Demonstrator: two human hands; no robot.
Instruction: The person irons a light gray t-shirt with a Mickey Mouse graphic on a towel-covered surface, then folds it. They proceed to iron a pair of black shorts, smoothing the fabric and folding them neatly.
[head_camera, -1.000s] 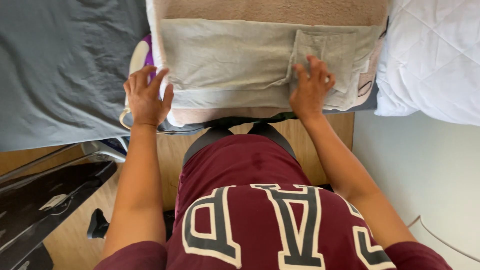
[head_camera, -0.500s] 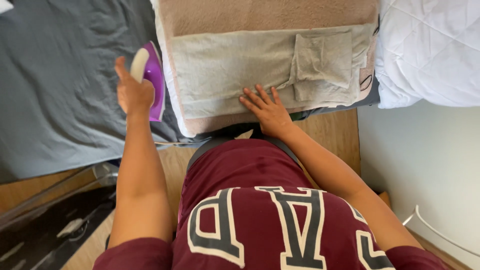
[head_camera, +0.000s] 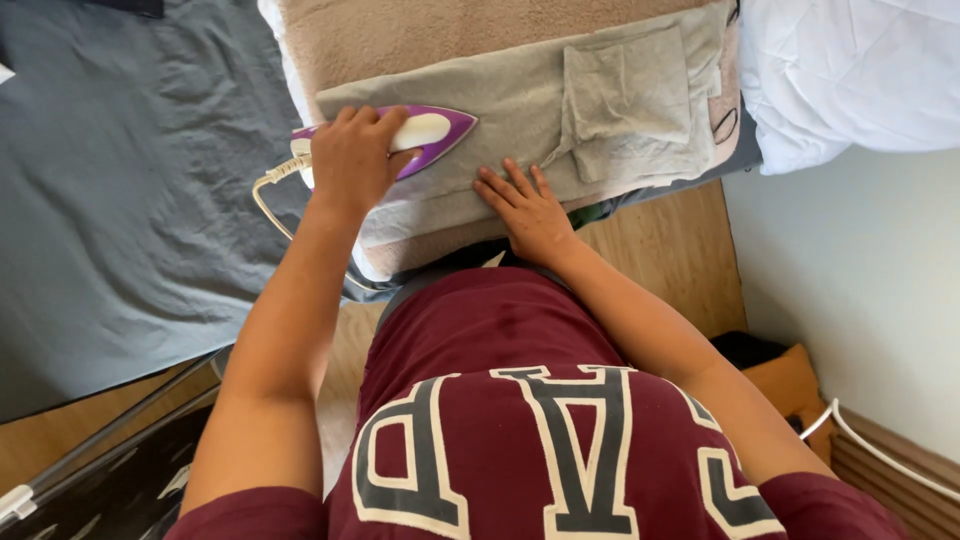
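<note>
Here the left hand (head_camera: 350, 160) has its fingers curled tight around the handle of the iron (head_camera: 425, 135), whose purple and white nose juts out past the knuckles toward the right, flat on the cloth (head_camera: 520, 105). The right hand (head_camera: 530, 205) lies open just beside it, fingers spread narrow and pressed flat on the cloth's near edge, holding nothing. The cloth, a pale grey-green garment, runs from under the left fingers out beyond the right fingertips, where a square pocket (head_camera: 625, 95) is stitched on. It sits on a beige towel (head_camera: 400, 35) that shows beyond both sets of fingertips. The iron looks rigid and fairly heavy, with a hot sole, so it is best gripped by the handle as now; its white cord (head_camera: 268, 195) loops off behind the left wrist. The cloth looks thin, soft and light, likely to slide or wrinkle unless pinned flat near an edge. A small label with dark marks shows at the cloth's far right end (head_camera: 728, 125), well past the right fingertips; no packages or signs are visible.
</note>
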